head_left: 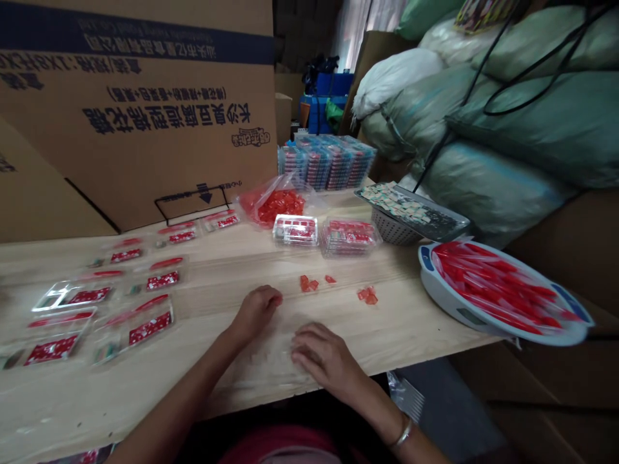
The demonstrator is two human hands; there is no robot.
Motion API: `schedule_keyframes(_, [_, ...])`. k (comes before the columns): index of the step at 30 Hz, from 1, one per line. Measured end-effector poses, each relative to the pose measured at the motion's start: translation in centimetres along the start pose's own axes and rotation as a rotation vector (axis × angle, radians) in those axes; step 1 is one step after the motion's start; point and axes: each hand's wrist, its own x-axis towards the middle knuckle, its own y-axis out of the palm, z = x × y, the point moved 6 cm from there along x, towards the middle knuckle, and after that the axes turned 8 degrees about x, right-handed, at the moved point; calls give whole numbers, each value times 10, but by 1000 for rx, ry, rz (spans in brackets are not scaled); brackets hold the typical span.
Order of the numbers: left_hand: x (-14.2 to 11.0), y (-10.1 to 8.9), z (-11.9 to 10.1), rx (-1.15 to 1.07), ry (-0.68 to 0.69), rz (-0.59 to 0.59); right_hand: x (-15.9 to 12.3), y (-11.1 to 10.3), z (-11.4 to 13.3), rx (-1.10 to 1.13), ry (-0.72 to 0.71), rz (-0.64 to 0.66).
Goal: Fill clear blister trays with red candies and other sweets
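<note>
Left of basin (436,291), pinching prob light, slippery red piece (276,300) by edge in left hand (255,312), with right hand (329,357) loosely open

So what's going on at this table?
A person's left hand holds a small red piece. The right hand is nearby, fingers loosely curled; whether it holds anything is unclear. More red pieces lie beyond the hands. Clear trays with red contents are spread out at left; a white basin of red items stands at right.
</note>
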Motion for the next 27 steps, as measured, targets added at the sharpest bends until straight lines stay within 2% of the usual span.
schedule_keyframes(2, [-13,-4,-14,-66,8,-7,7,-10,-7,182,114,-168])
schedule_keyframes(4, [-28,-12,-31,-153,52,-50,14,-9,-16,433,264,-246])
schedule_keyframes(7, [-51,-26,-53,-168,198,-204,21,6,-18,727,384,-176])
schedule_keyframes(9, [-66,-30,-60,-95,309,-268,21,14,-13,762,390,-93])
schedule_keyframes(12, [-83,-26,-53,-28,342,-226,17,16,-5,548,312,-19])
schedule_keyframes(16, [-96,-11,-36,40,255,-29,12,21,12,-15,-8,164])
schedule_keyframes(19, [-102,-1,-29,54,213,91,9,32,17,-264,-164,310])
schedule_keyframes(22, [-104,4,-24,41,174,110,11,35,14,-277,-155,338])
schedule_keyframes(27, [-99,8,-21,72,134,76,11,31,3,-99,1,268])
